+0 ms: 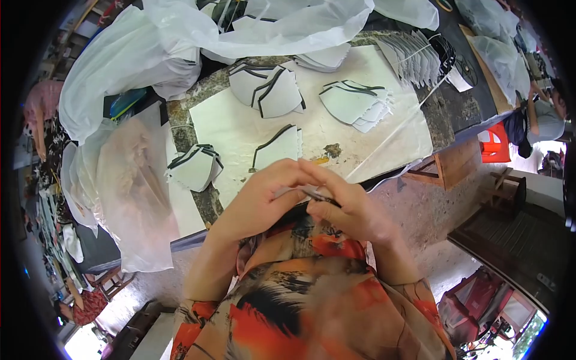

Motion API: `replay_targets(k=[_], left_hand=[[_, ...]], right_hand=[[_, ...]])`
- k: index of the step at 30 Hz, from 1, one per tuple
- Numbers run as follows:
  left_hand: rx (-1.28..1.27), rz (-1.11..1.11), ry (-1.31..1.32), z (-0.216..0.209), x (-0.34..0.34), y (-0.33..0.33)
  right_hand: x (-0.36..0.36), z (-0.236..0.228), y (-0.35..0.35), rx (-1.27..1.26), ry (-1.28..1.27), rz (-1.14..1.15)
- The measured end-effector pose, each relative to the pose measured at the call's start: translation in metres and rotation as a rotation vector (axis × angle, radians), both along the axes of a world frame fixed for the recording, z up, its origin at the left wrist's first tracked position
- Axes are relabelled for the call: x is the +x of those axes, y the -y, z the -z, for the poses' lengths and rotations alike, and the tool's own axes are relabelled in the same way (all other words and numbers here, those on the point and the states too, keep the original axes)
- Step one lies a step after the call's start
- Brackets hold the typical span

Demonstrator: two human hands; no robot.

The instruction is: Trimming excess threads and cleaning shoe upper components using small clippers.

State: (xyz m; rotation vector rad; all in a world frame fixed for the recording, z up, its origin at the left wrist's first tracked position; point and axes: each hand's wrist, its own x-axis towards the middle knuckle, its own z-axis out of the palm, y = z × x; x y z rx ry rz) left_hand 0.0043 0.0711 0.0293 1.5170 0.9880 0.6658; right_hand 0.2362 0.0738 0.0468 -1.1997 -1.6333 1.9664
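My left hand (pixel 267 195) and my right hand (pixel 351 210) meet at the table's near edge, in front of my body. Between the left fingers is pinched a small pale piece (pixel 288 191), mostly hidden by the hand. The right fingers close round a slim dark metal tool (pixel 322 197) that looks like small snips; its tip points toward the pale piece. Just beyond my hands lies a white curved panel with black edging (pixel 279 146). Farther off is a pile of such black-edged panels (pixel 277 96), with another fanned stack (pixel 357 103) to its right.
A cream sheet (pixel 390 153) covers part of the worn table. More panels (pixel 195 168) lie at the left, and a strung row of grey panels (pixel 411 60) at the far right. White plastic bags (pixel 126 78) crowd the back and left. A red stool (pixel 494 144) stands right.
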Motion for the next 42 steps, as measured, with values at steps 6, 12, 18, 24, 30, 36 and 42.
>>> replay_targets(k=[6, 12, 18, 24, 30, 36, 42], left_hand=[[-0.305, -0.143, 0.471, 0.026, 0.035, 0.016], [-0.087, 0.042, 0.481, 0.037, 0.046, 0.006], [-0.064, -0.098, 0.468, 0.046, 0.053, 0.014], [-0.413, -0.449, 0.767, 0.049, 0.049, 0.032], [-0.381, -0.538, 0.755, 0.044, 0.036, 0.044], [-0.327, -0.575, 0.548, 0.028, 0.023, 0.053], [0.081, -0.628, -0.172, 0.029, -0.009, 0.040]], right_hand=[[-0.004, -0.006, 0.007, 0.120, -0.143, -0.110], [-0.006, -0.016, 0.007, 0.210, -0.084, -0.146], [-0.014, -0.016, 0.012, 0.412, -0.090, -0.235], [0.005, -0.028, -0.002, 0.454, -0.375, -0.069], [-0.011, -0.018, -0.009, 0.502, -0.011, 0.190], [-0.023, -0.006, -0.011, 0.390, 0.143, 0.123], [-0.022, 0.005, -0.009, 0.304, 0.086, 0.150]])
